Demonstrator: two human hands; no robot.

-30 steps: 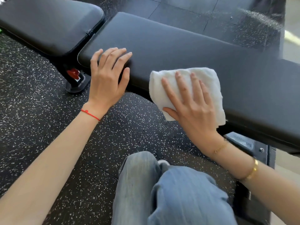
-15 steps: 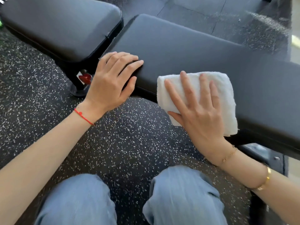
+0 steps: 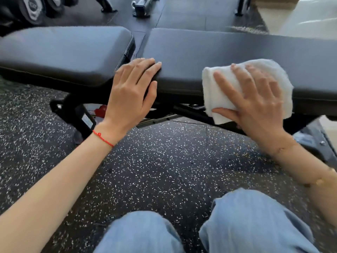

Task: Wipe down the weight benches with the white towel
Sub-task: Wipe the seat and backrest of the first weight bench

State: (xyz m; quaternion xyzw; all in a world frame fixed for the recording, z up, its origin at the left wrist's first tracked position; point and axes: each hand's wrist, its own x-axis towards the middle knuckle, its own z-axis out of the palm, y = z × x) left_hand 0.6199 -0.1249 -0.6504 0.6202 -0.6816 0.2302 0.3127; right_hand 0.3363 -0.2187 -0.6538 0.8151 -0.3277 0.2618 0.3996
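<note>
Closest to the camera are 2 knees in light blue jeans [image 3: 251, 221], bent over a black floor [image 3: 164, 170] with small white specks. Just past them, 2 bare arms reach out to the bench. The left hand [image 3: 131, 92] lies flat with its fingers straight and close together. Its palm rests on the near left corner of the long pad [image 3: 218, 50], and its fingertips lie on top of that pad. It holds nothing. A thin red string [image 3: 103, 138] goes around the left wrist. The right hand [image 3: 255, 99] is spread wide, with the fingers apart, and it presses down on the white towel [image 3: 220, 94]. The thumb sits under the towel's lower edge. The towel is folded and hangs over the front edge of the long pad, part on top and part down the side. A gold bracelet [image 3: 284, 147] shows on the right wrist, a little blurry. To the left of the long pad is a shorter seat pad [image 3: 63, 50], with a small gap between the 2 pads. Under them sits the black metal frame [image 3: 78, 114] with a red part [image 3: 101, 110] on it. Farther back, round weights [image 3: 34, 6] stand at the top left, and black metal legs [image 3: 140, 8] of other gear stand on the floor.
</note>
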